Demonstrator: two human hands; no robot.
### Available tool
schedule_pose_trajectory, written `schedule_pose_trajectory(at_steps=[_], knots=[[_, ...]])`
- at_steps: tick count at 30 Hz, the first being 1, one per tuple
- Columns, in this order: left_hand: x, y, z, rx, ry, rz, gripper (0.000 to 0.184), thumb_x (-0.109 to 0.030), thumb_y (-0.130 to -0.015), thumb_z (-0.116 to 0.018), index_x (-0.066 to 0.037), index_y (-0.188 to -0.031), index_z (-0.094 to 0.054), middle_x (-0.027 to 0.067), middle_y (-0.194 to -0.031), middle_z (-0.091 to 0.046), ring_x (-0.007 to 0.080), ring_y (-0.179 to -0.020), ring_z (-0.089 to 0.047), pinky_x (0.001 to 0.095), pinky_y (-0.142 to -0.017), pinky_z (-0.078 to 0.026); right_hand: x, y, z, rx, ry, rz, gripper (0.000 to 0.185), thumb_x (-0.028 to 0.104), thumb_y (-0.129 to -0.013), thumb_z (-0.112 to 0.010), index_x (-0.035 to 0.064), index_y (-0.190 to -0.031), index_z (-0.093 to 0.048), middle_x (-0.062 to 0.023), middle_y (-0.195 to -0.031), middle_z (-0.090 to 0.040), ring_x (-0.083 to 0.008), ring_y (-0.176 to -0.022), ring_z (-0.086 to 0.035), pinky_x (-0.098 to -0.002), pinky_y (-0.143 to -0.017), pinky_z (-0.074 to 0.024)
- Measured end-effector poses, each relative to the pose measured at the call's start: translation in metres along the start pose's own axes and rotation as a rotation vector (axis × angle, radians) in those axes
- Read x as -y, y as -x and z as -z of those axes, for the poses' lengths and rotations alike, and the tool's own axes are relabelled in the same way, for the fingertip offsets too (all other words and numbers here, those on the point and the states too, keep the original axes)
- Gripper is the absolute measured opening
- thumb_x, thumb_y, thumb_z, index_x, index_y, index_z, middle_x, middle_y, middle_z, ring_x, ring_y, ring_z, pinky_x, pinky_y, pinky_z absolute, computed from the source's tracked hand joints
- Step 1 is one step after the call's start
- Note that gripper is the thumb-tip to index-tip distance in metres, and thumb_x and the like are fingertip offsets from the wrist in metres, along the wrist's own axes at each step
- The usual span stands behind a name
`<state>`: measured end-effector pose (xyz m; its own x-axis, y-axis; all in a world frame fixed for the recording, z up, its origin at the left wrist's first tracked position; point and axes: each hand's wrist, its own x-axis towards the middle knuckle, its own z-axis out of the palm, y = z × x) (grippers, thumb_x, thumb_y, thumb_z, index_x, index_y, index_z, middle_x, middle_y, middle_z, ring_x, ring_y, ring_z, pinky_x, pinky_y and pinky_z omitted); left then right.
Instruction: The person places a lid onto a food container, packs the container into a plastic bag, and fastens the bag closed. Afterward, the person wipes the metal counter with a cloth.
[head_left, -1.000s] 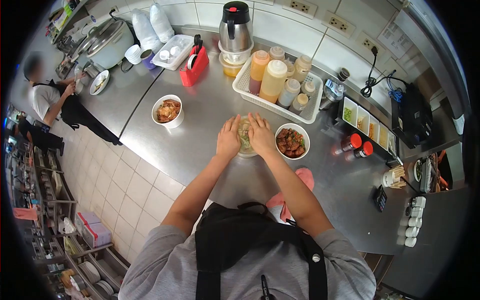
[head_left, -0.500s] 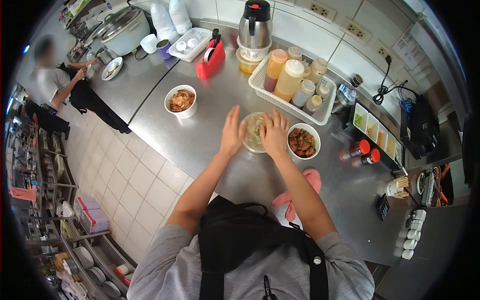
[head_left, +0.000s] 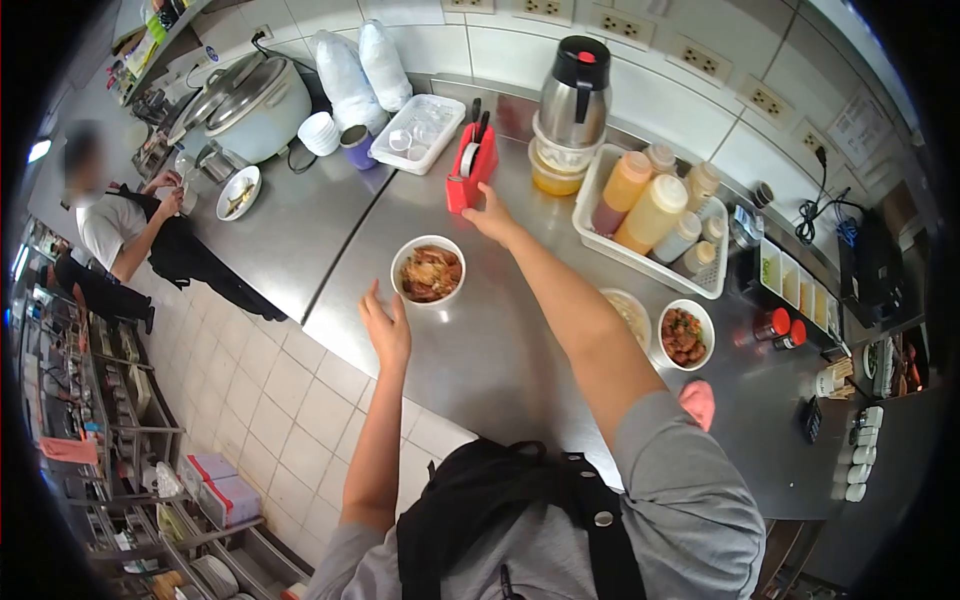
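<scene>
My right hand (head_left: 492,220) reaches to the front of a red tape dispenser (head_left: 468,170), thumb and fingers apart. Its fingertips are at the dispenser's near edge; whether they touch I cannot tell. My left hand (head_left: 385,328) is open with nothing in it, just in front of a white paper bowl (head_left: 428,298) of brownish food topped with pale shreds. Beside my right forearm stands a bowl with a clear lid (head_left: 630,312), partly hidden by the arm. A second open bowl (head_left: 686,335) holds brown meat chunks with green bits.
A white basket of squeeze bottles (head_left: 650,225) stands by the wall, near a steel thermos jug (head_left: 575,95). Behind the dispenser is a white tray of clear lids (head_left: 418,135). A pink cloth (head_left: 698,403) lies at right. A co-worker (head_left: 135,225) stands at far left.
Both hands have left the lidded bowl and moved left: the right to the tape dispenser, the left to the bowl of brownish food. The camera view has also shifted left.
</scene>
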<state>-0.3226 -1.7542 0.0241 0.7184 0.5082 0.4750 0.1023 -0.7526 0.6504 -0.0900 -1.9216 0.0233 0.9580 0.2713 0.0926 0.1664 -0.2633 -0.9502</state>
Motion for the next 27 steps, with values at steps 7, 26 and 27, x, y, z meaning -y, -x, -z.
schedule_pose_trajectory(at_steps=[7, 26, 27], knots=[[0.026, -0.020, -0.013, 0.401, 0.452, 0.446, 0.041, -0.012, -0.092, -0.056, 0.000, -0.129, -0.041, 0.0058, -0.058, -0.055, 0.0113, -0.040, -0.047, 0.0269, -0.034, -0.037, -0.001, -0.028, -0.002, -0.020, 0.315, -0.089, 0.062, 0.013, -0.079, -0.063, 0.0202, -0.136, -0.039, -0.0215, -0.131, -0.049, -0.0400, -0.118, -0.052, -0.0426, -0.101, -0.0431], [-0.054, 0.044, -0.001, 0.325, 0.407, 0.147, 0.042, -0.035, -0.102, -0.047, -0.005, -0.073, -0.054, -0.0023, -0.058, -0.045, 0.0095, -0.054, -0.043, 0.0269, -0.049, -0.029, -0.005, 0.124, 0.063, 0.104, -0.241, -0.401, 0.014, 0.013, -0.087, -0.053, 0.0030, -0.087, -0.064, -0.0095, -0.103, -0.069, -0.0222, -0.105, -0.062, -0.0372, -0.090, -0.0446], [-0.058, 0.046, -0.014, 0.483, 0.494, 0.248, 0.041, -0.035, -0.102, -0.046, -0.007, -0.075, -0.055, -0.0028, -0.060, -0.046, 0.0093, -0.056, -0.046, 0.0268, -0.050, -0.031, -0.001, 0.124, 0.057, 0.097, -0.244, -0.403, 0.014, 0.013, -0.087, -0.053, 0.0030, -0.087, -0.064, -0.0095, -0.103, -0.069, -0.0222, -0.105, -0.062, -0.0372, -0.090, -0.0446]])
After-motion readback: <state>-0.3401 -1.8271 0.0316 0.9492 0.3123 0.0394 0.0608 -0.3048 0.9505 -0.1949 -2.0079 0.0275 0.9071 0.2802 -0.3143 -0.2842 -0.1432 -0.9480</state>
